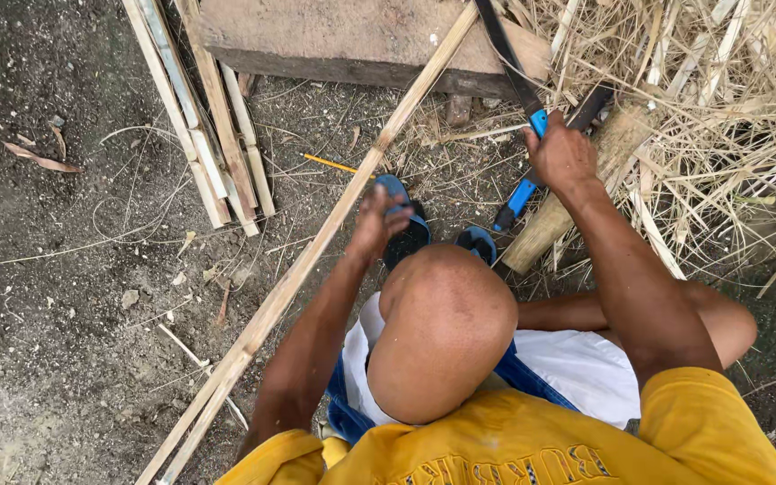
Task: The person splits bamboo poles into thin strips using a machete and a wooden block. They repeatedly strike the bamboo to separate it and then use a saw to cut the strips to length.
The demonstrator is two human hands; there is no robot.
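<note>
Gripping a long bamboo strip (pixel 316 251) in left hand (pixel 374 224), right hand (pixel 560 154) clamped on blue-handled blade (pixel 518 76)

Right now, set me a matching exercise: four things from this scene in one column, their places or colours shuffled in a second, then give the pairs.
Things:
1. long bamboo strip
2. blade
3. pencil
4. pile of dry shavings

Places or colours:
A. thin, yellow, lying on the dirt
B. held in the left hand
C. heaped at upper right
D. dark, gripped by the right hand at a blue handle

Pairs: 1-B, 2-D, 3-A, 4-C
</note>
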